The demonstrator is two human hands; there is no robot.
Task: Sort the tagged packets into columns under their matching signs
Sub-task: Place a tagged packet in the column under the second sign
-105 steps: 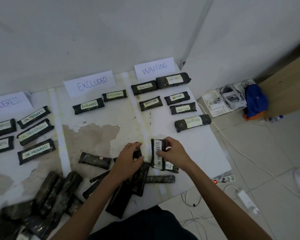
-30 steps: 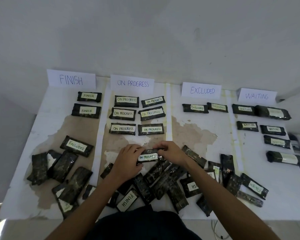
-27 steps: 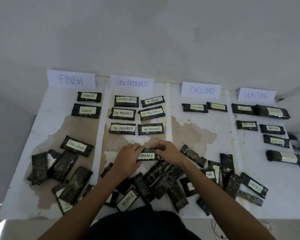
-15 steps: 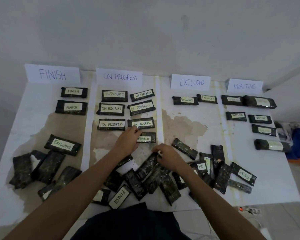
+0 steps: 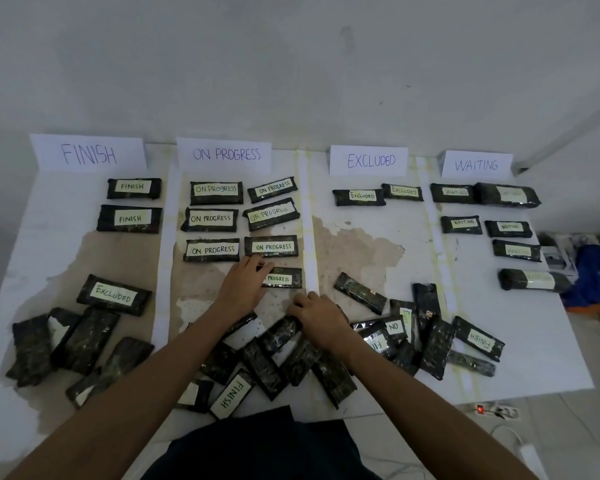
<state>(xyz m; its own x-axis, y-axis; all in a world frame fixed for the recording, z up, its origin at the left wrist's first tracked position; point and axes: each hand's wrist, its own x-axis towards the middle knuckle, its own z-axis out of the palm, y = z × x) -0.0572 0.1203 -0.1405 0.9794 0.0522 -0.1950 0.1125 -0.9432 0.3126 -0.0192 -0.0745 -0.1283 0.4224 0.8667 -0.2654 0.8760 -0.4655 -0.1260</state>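
Observation:
Four paper signs stand at the table's back: FINISH (image 5: 89, 154), ON PROGRESS (image 5: 226, 154), EXCLUDED (image 5: 370, 161), WAITING (image 5: 476, 165). Dark tagged packets lie in columns under each. My left hand (image 5: 245, 285) rests on the left end of an ON PROGRESS packet (image 5: 283, 278), which lies flat at the bottom of its column. My right hand (image 5: 317, 317) curls its fingers over the end of a dark face-down packet (image 5: 279, 333) in the unsorted pile (image 5: 264, 368) at the front. An EXCLUDED packet (image 5: 113, 294) lies in the FINISH column.
More loose packets lie at the front left (image 5: 66, 348) and front right (image 5: 437, 341). The white table (image 5: 534, 341) has worn brown patches. On the floor to the right are a blue bag (image 5: 596, 271) and a power strip (image 5: 496, 410). A wall rises behind the signs.
Both hands carried an ON PROGRESS packet from the pile up to its column. My left hand set it down there; my right hand let go and dropped back onto the pile.

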